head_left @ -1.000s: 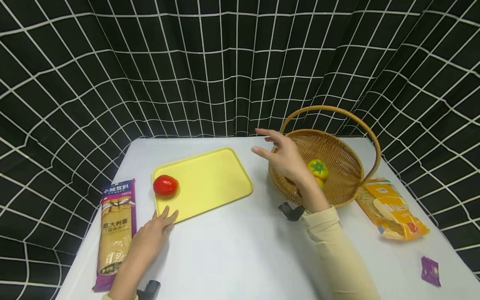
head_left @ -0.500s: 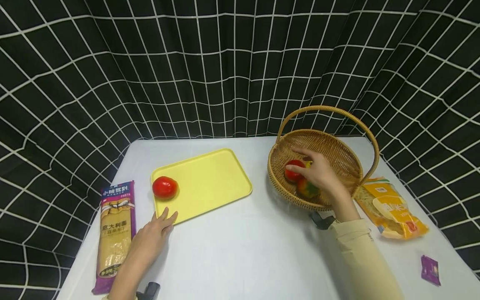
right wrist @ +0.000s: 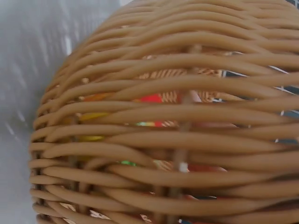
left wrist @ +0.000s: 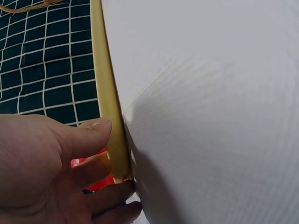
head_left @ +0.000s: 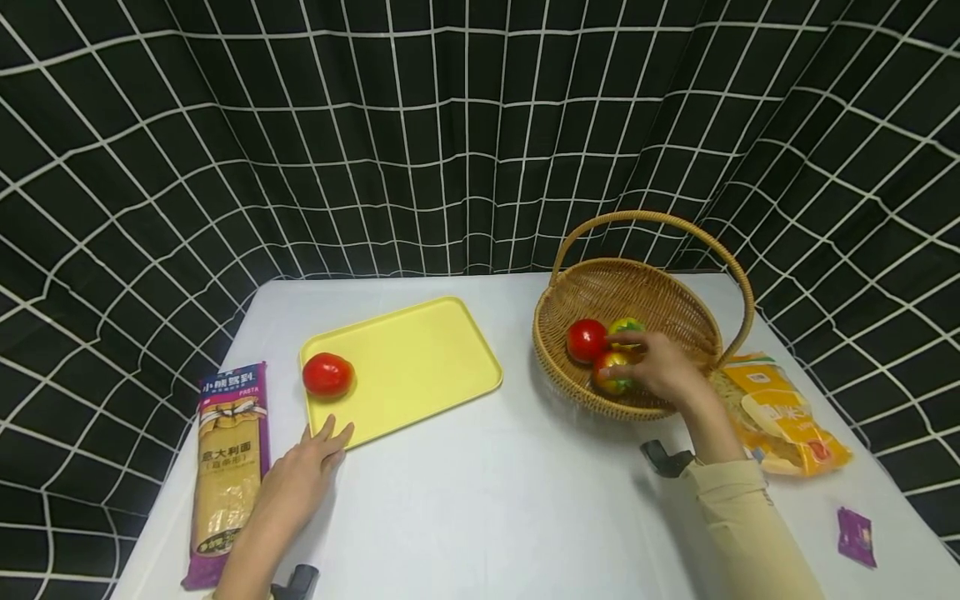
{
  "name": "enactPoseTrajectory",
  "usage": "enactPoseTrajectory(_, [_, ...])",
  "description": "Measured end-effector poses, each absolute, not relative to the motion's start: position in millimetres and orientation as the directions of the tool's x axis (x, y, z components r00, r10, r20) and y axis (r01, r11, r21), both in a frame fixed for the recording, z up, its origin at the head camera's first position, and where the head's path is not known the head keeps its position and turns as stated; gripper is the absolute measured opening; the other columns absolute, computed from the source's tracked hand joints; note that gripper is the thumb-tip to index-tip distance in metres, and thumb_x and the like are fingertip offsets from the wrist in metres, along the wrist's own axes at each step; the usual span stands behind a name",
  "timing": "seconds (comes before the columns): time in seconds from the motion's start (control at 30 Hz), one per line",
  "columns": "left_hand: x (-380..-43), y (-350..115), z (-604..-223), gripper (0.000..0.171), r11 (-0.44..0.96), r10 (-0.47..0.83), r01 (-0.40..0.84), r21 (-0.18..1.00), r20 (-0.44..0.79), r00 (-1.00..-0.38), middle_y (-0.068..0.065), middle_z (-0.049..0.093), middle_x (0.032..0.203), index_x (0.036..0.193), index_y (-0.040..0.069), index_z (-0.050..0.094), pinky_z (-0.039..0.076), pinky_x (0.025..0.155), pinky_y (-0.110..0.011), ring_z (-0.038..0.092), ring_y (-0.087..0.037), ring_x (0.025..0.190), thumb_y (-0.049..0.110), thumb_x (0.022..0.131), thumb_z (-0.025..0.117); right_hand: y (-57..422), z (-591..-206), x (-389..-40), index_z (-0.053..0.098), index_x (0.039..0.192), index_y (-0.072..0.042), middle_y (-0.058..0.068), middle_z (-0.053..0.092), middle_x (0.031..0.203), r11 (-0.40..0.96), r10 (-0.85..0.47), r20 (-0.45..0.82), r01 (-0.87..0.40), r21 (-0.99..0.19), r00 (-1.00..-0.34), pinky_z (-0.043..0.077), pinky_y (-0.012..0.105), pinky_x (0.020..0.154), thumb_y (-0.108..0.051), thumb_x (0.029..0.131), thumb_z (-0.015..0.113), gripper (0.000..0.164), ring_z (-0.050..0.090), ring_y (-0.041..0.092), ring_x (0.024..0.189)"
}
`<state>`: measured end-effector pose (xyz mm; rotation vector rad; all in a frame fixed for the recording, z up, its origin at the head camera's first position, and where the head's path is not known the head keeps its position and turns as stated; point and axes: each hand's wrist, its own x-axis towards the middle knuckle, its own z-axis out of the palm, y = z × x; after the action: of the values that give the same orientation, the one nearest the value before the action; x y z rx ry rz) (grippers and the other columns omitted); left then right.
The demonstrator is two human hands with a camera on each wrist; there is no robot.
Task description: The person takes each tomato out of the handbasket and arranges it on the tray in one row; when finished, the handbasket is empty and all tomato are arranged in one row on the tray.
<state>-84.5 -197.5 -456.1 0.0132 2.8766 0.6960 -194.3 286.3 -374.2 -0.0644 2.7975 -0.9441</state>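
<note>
In the head view my left hand [head_left: 300, 471] rests at the near left corner of a yellow tray [head_left: 420, 358]. The left wrist view shows the thumb against the tray's rim [left wrist: 107, 93], with other fingers around the corner. A glossy red, rounded fruit or vegetable [head_left: 327, 375] lies at the tray's left end. My right hand [head_left: 663, 371] reaches into a wicker basket [head_left: 573, 296], thumb and fingers spread over a red-yellow-green fruit [head_left: 611, 372], partly covering it. Beside it lie a red fruit [head_left: 585, 340] and a yellow-green one [head_left: 626, 327]. Wicker weave [right wrist: 163, 140] hides my right hand's grip in the right wrist view.
A purple pasta pack [head_left: 228, 467] lies left of my left arm. An orange food bag [head_left: 783, 417] lies right of the basket, and a small purple packet [head_left: 856, 537] is nearer the front right. The basket's tall handle [head_left: 652, 215] arches over its opening.
My right hand has moved from the basket's left rim rightward and down into the basket, over the multicoloured fruit. The red fruit there has come into view. My left hand stays at the tray corner.
</note>
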Motion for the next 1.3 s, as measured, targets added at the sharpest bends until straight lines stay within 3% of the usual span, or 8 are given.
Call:
enactPoseTrajectory(0.6, [-83.9, -197.7, -456.2, 0.047, 0.886, 0.045, -0.047, 0.461, -0.187, -0.981, -0.021, 0.037, 0.168, 0.154, 0.015, 0.056, 0.039, 0.112, -0.079, 0.036, -0.061, 0.147, 0.014, 0.107, 0.060, 284.9, -386.5, -198.7, 0.066, 0.141, 0.001, 0.035, 0.056, 0.147, 0.809, -0.061, -0.238, 0.092, -0.581, -0.969, 0.043, 0.069, 0.116, -0.007, 0.082, 0.090, 0.063, 0.048, 0.051, 0.136])
enactPoseTrajectory(1.0, [-84.8, -197.7, -455.3, 0.047, 0.887, 0.053, -0.039, 0.460, -0.186, -0.981, -0.021, 0.036, 0.168, 0.154, 0.015, 0.055, 0.038, 0.112, -0.079, 0.035, -0.061, 0.148, 0.014, 0.107, 0.060, 285.8, -383.4, -198.5, 0.066, 0.139, 0.000, 0.035, 0.055, 0.145, 0.799, -0.095, -0.190, 0.039, -0.601, -0.977, 0.052, 0.064, 0.106, -0.009, 0.082, 0.089, 0.062, 0.053, 0.050, 0.128])
enactPoseTrajectory(1.3, [-85.2, -197.9, -455.6, 0.048, 0.885, 0.045, -0.053, 0.462, -0.198, -0.979, -0.020, 0.036, 0.169, 0.155, 0.016, 0.055, 0.039, 0.112, -0.079, 0.037, -0.061, 0.146, 0.014, 0.107, 0.060, 276.6, -365.1, -198.4, 0.063, 0.146, -0.005, 0.030, 0.047, 0.157, 0.757, -0.118, -0.112, -0.017, -0.653, -0.987, 0.045, 0.071, 0.113, -0.019, 0.091, 0.085, 0.061, 0.043, 0.054, 0.142])
